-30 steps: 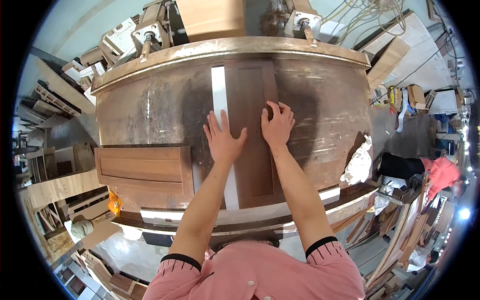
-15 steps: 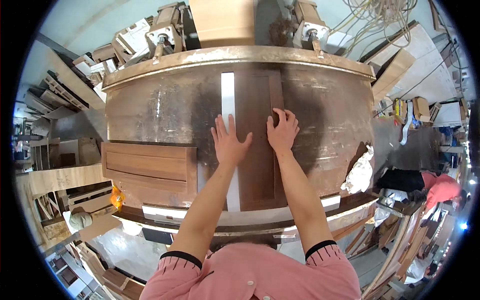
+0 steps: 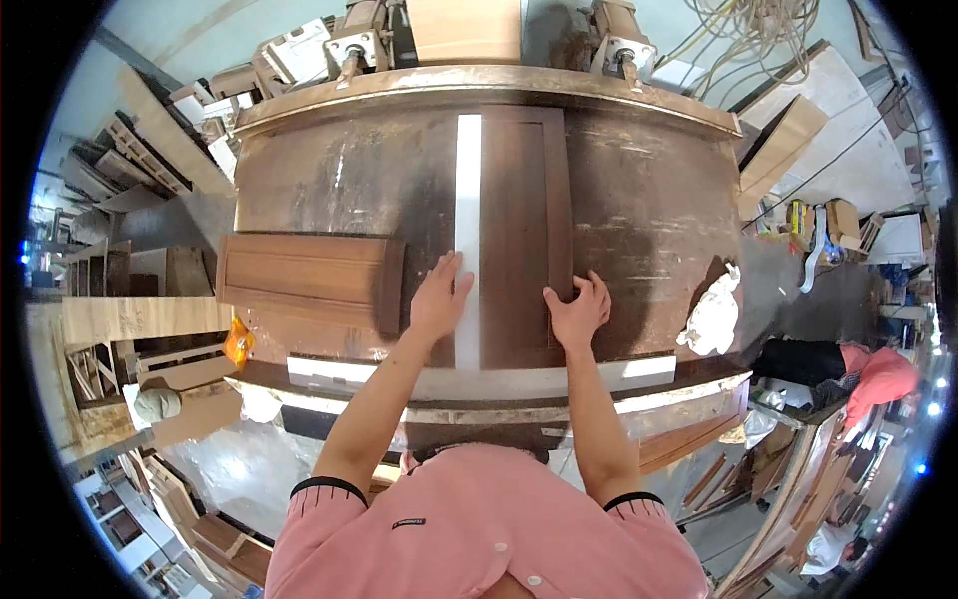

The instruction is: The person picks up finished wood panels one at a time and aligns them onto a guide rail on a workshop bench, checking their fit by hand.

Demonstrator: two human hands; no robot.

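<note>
A dark brown framed wooden panel lies lengthwise on the worn worktable, pointing away from me. Along its left side runs a narrow white strip. My left hand rests at the strip's left edge with fingers extended, holding nothing. At the panel's right edge is my right hand: its thumb is on the frame and its fingers curl past the edge, their tips partly hidden. Both hands are at the nearer part of the panel.
A second brown framed panel lies crosswise on the left. White strips line the table's near edge. A crumpled white bag lies at the right. Two metal cylinders stand behind the raised back rail. A co-worker in pink bends at far right.
Both hands have come nearer to me along the panel. The left hand's fingers have drawn together and shifted to the strip's outer edge. The view has tipped slightly; the panels look unmoved on the table.
</note>
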